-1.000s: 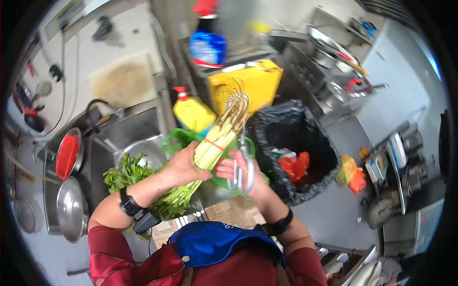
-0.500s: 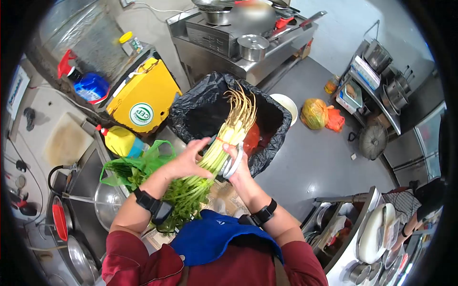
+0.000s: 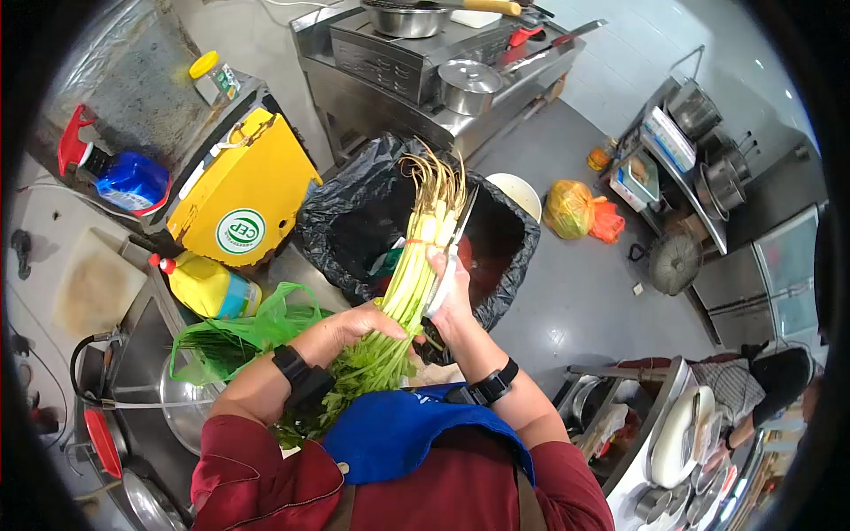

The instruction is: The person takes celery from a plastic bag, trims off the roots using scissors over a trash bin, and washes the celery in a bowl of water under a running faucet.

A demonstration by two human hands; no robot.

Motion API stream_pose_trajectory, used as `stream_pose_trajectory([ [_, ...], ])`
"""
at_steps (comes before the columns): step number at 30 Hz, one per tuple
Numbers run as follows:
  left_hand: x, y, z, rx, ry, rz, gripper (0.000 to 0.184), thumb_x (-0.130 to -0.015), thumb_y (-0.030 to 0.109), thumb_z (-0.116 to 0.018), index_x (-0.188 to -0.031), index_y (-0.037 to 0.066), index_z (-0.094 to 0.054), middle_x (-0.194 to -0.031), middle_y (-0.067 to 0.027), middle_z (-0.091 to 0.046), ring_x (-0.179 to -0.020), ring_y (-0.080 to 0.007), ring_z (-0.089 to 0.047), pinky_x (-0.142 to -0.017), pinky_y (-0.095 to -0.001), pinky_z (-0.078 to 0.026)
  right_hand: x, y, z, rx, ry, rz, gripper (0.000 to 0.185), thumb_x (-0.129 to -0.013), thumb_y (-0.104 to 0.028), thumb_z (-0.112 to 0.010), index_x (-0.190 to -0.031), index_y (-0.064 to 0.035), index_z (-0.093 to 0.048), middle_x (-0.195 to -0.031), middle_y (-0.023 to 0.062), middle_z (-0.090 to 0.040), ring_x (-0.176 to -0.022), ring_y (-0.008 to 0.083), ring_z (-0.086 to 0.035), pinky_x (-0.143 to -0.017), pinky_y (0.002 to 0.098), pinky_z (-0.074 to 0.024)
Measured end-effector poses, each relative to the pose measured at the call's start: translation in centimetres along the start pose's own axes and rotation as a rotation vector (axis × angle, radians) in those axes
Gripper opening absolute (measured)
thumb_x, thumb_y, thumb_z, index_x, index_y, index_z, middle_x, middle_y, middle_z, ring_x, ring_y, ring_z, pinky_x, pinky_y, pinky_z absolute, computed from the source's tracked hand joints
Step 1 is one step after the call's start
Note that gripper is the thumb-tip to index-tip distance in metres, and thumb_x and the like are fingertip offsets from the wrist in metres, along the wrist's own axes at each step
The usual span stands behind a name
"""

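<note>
A long bunch of leafy celery-like greens [image 3: 412,276], tied with a red band, lies across both my hands, its brown roots over the black-lined bin [image 3: 332,212]. My left hand [image 3: 370,326] is wrapped round the stalks near the leaves. In my right hand [image 3: 453,288] are white-handled scissors [image 3: 443,285], their blades beside the stalks and pointing up toward the roots. The fingers of that hand also press near the red band. The leaves hang over my left forearm and the blue apron.
Left of the bin are a yellow box [image 3: 252,190], a yellow bottle [image 3: 208,285] and a green bag [image 3: 266,327] by the sink. Tied bags [image 3: 571,210] lie on the floor at right. Another person's arm [image 3: 739,434] shows at lower right, beyond a cart.
The view has swung right, away from the sink. The bunch has come over the bin and stands more upright. My left hand has shifted down the stalks, and the scissors now point along them.
</note>
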State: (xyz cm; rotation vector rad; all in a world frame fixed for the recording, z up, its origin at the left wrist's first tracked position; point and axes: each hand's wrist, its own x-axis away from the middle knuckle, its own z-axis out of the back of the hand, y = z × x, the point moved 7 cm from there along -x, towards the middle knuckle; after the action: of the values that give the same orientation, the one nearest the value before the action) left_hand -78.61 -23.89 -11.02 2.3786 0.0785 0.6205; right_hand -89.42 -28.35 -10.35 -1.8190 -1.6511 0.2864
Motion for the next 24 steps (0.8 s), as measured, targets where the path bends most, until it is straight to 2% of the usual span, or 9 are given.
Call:
stream_pose_trajectory([
  [3,0.6,0.7,1.2,-0.011,0.129,-0.018,0.064,-0.060,0.013,-0.067,-0.119,0.000,-0.045,-0.105,-0.0154,-0.056,-0.082,-0.0266,-0.061,-0.076,-0.0398,-0.049,-1.5,0.0,0.4,0.027,0.020,-0.065,0.023,-0.082,-0.017,-0.061,-0.099,-0.0040,-0.051,-0.088,0.0073,-0.061,-0.072,0.0154,-0.060,-0.064,0.0297,-0.0517],
  [6,0.8,1.5,2.4,-0.020,0.187,-0.089,0.063,-0.060,0.015,-0.066,-0.118,0.001,-0.046,-0.103,-0.0124,-0.057,-0.087,-0.0233,-0.059,-0.080,-0.0356,-0.047,-2.5,-2.5,0.2,0.285,-0.084,0.007,0.026,-0.083,-0.017,-0.060,-0.101,-0.0073,-0.044,-0.083,0.0065,-0.060,-0.073,0.0153,-0.061,-0.060,0.0274,-0.0512],
  [8,0.6,1.6,3.1,-0.017,0.252,-0.117,0.064,-0.059,0.017,-0.064,-0.119,0.001,-0.047,-0.106,-0.0103,-0.057,-0.100,-0.0197,-0.053,-0.086,-0.0308,-0.042,-2.1,-3.7,0.4,0.413,-0.107,-0.058,0.032,-0.080,-0.014,-0.064,-0.103,-0.0065,-0.043,-0.079,0.0048,-0.059,-0.070,0.0154,-0.061,-0.057,0.0242,-0.0503],
  [11,-0.7,2.7,3.6,0.041,0.324,-0.200,0.064,-0.061,0.014,-0.064,-0.121,0.000,-0.046,-0.110,-0.0110,-0.056,-0.098,-0.0213,-0.055,-0.086,-0.0333,-0.043,-1.3,-2.3,2.3,0.535,-0.220,-0.054,0.034,-0.075,-0.007,-0.067,-0.101,-0.0057,-0.044,-0.076,0.0036,-0.057,-0.062,0.0112,-0.057,-0.053,0.0220,-0.0475],
  [12,-1.1,2.5,3.9,0.127,0.360,-0.171,0.060,-0.066,0.012,-0.064,-0.121,-0.001,-0.046,-0.113,-0.0117,-0.056,-0.096,-0.0217,-0.058,-0.087,-0.0337,-0.044,-0.6,-2.2,1.8,0.516,-0.271,-0.043,0.033,-0.075,-0.001,-0.065,-0.101,-0.0065,-0.044,-0.074,0.0053,-0.058,-0.060,0.0134,-0.057,-0.050,0.0225,-0.0448],
  [13,-1.7,2.6,3.7,0.128,0.366,-0.171,0.060,-0.066,0.012,-0.064,-0.121,-0.001,-0.046,-0.113,-0.0117,-0.056,-0.096,-0.0217,-0.058,-0.087,-0.0337,-0.044,-0.5,-2.2,1.5,0.573,-0.280,0.053,0.033,-0.074,-0.001,-0.066,-0.100,-0.0065,-0.045,-0.072,0.0034,-0.057,-0.058,0.0097,-0.053,-0.052,0.0215,-0.0437],
  [16,-3.6,3.9,2.1,0.258,0.371,-0.307,0.052,-0.070,0.011,-0.067,-0.117,-0.001,-0.049,-0.107,-0.0121,-0.059,-0.092,-0.0198,-0.059,-0.081,-0.0316,-0.048,-0.9,-3.0,2.7,0.484,-0.223,-0.122,0.035,-0.071,0.001,-0.068,-0.098,-0.0066,-0.046,-0.074,-0.0001,-0.055,-0.066,0.0080,-0.053,-0.058,0.0217,-0.0436],
  [18,-5.2,4.6,1.2,0.144,0.454,-0.339,0.051,-0.068,0.007,-0.068,-0.115,-0.001,-0.051,-0.105,-0.0115,-0.060,-0.091,-0.0191,-0.060,-0.079,-0.0314,-0.048,-1.5,-4.1,3.4,0.627,-0.237,0.094,0.033,-0.072,0.001,-0.066,-0.098,-0.0069,-0.048,-0.077,0.0000,-0.055,-0.069,0.0073,-0.052,-0.063,0.0220,-0.0433],
  [24,-6.9,5.5,0.5,-0.064,0.758,-0.382,0.039,-0.057,-0.007,-0.065,-0.095,-0.002,-0.060,-0.084,-0.0085,-0.063,-0.073,-0.0175,-0.061,-0.067,-0.0305,-0.051,-1.6,-6.0,5.1,0.923,-0.205,0.229,0.025,-0.074,0.001,-0.059,-0.097,-0.0066,-0.051,-0.078,0.0007,-0.056,-0.071,0.0059,-0.051,-0.064,0.0220,-0.0433],
])
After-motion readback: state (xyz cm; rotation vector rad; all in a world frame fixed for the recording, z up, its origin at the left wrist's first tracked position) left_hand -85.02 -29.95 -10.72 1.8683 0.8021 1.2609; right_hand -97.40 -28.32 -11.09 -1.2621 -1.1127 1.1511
